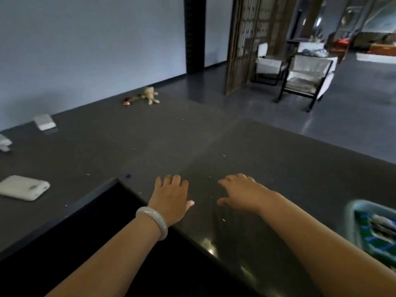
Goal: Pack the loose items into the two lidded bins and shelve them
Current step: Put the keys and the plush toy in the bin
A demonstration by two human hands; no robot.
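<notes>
Left hand (171,196) and right hand (242,194) relaxed, empty, over the surface (214,136); bin (352,211) at right, plush toy (150,94) well apart at the far edge: scattered items may be overlooked or dropped in carrying.

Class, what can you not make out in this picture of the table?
Head view only.
Bin: cut by right edge, blurred; contents unclear.
White thing: cut by left edge.
Item beside toy: too small to identify.
Left hand, right hand: contact with table unclear.
</notes>
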